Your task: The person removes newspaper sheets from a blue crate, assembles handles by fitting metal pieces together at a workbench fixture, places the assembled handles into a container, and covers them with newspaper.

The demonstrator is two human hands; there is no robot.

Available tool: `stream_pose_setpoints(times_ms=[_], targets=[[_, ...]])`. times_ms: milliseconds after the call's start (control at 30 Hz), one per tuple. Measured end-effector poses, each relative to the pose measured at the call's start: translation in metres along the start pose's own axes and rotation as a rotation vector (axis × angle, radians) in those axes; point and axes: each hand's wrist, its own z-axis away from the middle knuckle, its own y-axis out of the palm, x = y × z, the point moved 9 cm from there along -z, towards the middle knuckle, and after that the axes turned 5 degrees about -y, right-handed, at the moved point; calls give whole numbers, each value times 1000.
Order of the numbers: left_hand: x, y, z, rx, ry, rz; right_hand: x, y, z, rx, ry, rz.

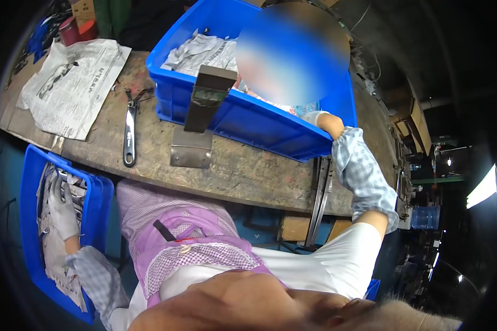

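Observation:
My left hand, in a pale glove, reaches into a smaller blue bin at the left. Its fingers lie stretched and apart over torn newspaper and some greyish metal-looking pieces. At the near right corner of a large blue bin on the bench is my right hand, also gloved. Its wrist crosses the rim and its fingers are mostly hidden inside, so their grip does not show. Crumpled newspaper fills the large bin's left part. A round blur covers much of that bin's middle and right.
A dark upright metal bracket stands on the worn workbench before the large bin. A black-handled tool lies left of it, beside a newspaper sheet. Red containers sit at the far left.

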Motion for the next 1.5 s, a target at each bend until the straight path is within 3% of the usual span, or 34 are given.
stream_pose_setpoints(times_ms=[100, 200, 233, 267, 333, 367, 400, 500, 567, 600, 633, 733, 833, 933, 1000, 1133, 1200, 1233, 1300, 1333, 1367, 1467, 1500], targets=[[-89, -9, 12, -27, 112, 334, -2, 7, -2, -104, 113, -232], [-164, -25, 22, -173, 336, 341, 25, -20, 7, -285, -201, 26], [-183, -25, 23, -151, 346, 395, 33, -45, 37, -507, -296, 86], [-198, -23, 23, -128, 353, 445, 37, -67, 75, -539, -125, -33], [-229, -11, 29, -28, 431, 515, 19, -92, 137, -1069, -110, -51], [-243, -4, 33, 5, 495, 521, 17, -95, 174, -1291, -39, -126], [-252, 9, 41, 9, 569, 533, 13, -89, 201, -1332, 98, -464], [-286, 66, 64, 529, 462, 559, 46, -46, 219, -1478, -394, -1058], [-289, 75, 82, 291, 610, 477, 128, -26, 180, -1100, -472, -1331], [-279, 75, 84, 218, 584, 577, 162, -16, 151, -945, -446, -1242], [-267, 77, 82, 193, 550, 612, 187, 1, 117, -1022, -448, -1249], [-258, 64, 77, 167, 531, 583, 244, 37, 31, -920, -588, -1397], [-253, 59, 74, 165, 499, 562, 265, 19, 20, -906, -599, -1441], [-252, 64, 64, 144, 478, 536, 269, 13, 21, -839, -572, -1343], [-252, 74, 58, 178, 406, 528, 275, 5, 20, -1071, -643, -1069], [-274, 71, 51, 105, 434, 516, 274, 9, 10, -1078, -584, -1196], [-287, 64, 53, 34, 522, 483, 274, 11, 2, -824, -552, -1379], [-286, 76, 49, 119, 400, 458, 271, 19, -1, -695, -523, -1465], [-282, 101, 46, 281, 159, 405, 248, 36, 6, -792, -608, -1658], [-284, 106, 45, 322, 152, 379, 236, 46, 4, -844, -661, -1748], [-282, 110, 44, 360, 138, 354, 222, 68, -10, -943, -606, -1678], [-282, 112, 44, 397, 109, 355, 251, 63, 12, -1187, -441, -880], [-283, 112, 45, 390, 121, 376, 249, 58, 16, -1191, -382, -839]])
